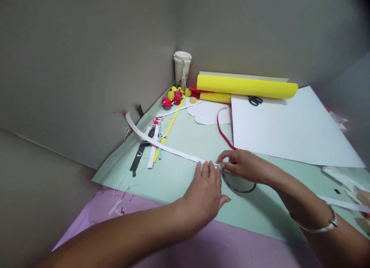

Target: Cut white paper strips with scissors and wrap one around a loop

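A long white paper strip [173, 149], curled up at its far left end, stretches across the green sheet toward my hands. My left hand [204, 193] lies with its fingertips pressed flat on the strip's near edge. Just to the right, my right hand [245, 164] has its fingers curled in a pinch at the strip's right end. A thin dark ring [239, 191] rests beneath that hand; I cannot tell whether the fingers touch it. The exact grip is partly hidden by the fingers. A silver bangle [329, 225] circles my right forearm.
Paper scraps and a black strip [138, 156] lie at left. Small red and yellow balls [177, 97] sit by a white cup [182, 67]. Behind are a yellow roll [245, 85], black-handled scissors [255, 101] and a white sheet [289, 129]. Another person's hand [363, 196] shows at right.
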`<state>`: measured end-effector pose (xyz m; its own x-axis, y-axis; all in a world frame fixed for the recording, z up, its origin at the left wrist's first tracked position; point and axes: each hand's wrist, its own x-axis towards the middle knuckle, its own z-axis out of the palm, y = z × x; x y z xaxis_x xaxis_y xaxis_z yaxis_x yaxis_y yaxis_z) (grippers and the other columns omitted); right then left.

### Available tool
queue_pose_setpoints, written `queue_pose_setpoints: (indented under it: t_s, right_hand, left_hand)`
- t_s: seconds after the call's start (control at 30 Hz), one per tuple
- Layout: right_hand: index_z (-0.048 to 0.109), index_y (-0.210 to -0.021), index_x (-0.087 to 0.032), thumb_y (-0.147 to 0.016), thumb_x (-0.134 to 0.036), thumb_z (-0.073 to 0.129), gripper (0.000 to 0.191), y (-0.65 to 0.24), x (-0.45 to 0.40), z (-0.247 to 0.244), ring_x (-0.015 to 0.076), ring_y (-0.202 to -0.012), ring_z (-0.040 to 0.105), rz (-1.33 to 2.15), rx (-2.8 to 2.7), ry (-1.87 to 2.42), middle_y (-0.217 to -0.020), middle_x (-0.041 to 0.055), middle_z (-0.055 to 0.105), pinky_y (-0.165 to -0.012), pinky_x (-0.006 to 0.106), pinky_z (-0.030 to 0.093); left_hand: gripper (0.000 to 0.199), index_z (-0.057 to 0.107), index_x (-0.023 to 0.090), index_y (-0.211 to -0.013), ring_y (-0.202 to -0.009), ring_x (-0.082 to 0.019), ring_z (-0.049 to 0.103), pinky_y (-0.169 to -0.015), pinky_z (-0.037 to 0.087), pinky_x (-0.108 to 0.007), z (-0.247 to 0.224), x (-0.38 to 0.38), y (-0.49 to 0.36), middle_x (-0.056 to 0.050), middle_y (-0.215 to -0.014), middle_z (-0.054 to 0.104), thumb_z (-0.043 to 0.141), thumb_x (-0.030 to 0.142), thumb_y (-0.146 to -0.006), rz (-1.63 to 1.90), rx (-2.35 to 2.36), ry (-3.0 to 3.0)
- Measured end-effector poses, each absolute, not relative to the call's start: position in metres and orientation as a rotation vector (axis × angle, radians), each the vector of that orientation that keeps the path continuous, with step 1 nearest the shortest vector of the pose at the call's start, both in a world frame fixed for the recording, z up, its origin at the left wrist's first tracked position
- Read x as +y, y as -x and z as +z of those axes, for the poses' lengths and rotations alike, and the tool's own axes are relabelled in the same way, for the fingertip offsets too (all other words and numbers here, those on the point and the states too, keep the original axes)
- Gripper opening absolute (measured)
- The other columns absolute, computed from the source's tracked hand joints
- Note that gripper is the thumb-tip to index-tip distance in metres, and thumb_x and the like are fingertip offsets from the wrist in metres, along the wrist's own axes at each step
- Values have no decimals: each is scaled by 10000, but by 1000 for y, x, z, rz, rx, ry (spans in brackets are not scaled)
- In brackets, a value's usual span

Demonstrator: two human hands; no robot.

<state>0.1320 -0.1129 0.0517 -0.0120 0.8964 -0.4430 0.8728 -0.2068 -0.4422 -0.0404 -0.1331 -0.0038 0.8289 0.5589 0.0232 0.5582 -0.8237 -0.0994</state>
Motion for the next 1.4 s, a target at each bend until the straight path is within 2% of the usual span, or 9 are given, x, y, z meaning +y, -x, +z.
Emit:
queue_pose_setpoints:
  t_s: [0.17, 0.33, 0.5, 0.73, 1.07, 1.4]
  right_hand:
    - [701, -1030, -297, -843, -326, 487, 286, -137, -126, 52, 174, -672, 616, 948, -1957, 2148, -755, -1, 712, -623, 264, 435]
    - [738, -1015, -294, -836, -281, 507, 293, -139, -132, 49, 218, -918, 670, 900, -2010, 2082, -1008, -1, 752, -834, 309, 469]
    - [733, -1056, -308, -839, -277, 521, 305, -141, -134, 48, 229, -982, 671, 897, -2030, 2063, -1081, -11, 738, -908, 334, 468]
    - [694, -1140, -367, -862, -272, 499, 352, -146, -138, 47, 213, -936, 690, 888, -2075, 2029, -1071, -42, 740, -823, 307, 496]
    - [721, -1100, -326, -868, -291, 510, 315, -151, -138, 43, 230, -959, 690, 874, -2118, 2009, -1083, -14, 737, -864, 324, 501]
    - [703, -1129, -369, -878, -284, 494, 338, -155, -136, 37, 228, -900, 700, 830, -2176, 2014, -1055, -31, 746, -837, 327, 500]
  left_hand:
    - [707, 447, 24, -1377, -1316, -383, 398, -1077, 286, -517, -6, -133, 40, -272, -1409, 421, 385, 555, -914, -6, -889, 2887]
    - [705, 451, 21, -1373, -1302, -379, 414, -1074, 290, -518, -6, -133, 40, -268, -1405, 429, 382, 553, -916, -15, -870, 2881]
    - [705, 452, 20, -1372, -1296, -374, 422, -1076, 287, -514, -5, -133, 40, -267, -1399, 439, 384, 553, -916, -15, -876, 2881]
    - [713, 446, 24, -1377, -1302, -374, 415, -1075, 287, -517, -7, -132, 40, -264, -1407, 430, 377, 562, -914, -6, -875, 2868]
    - [708, 445, 27, -1378, -1297, -374, 422, -1073, 290, -517, -6, -133, 41, -267, -1403, 433, 369, 559, -918, -17, -864, 2865]
    - [706, 443, 31, -1380, -1301, -372, 416, -1072, 291, -518, -5, -132, 41, -265, -1405, 433, 367, 559, -919, -2, -862, 2862]
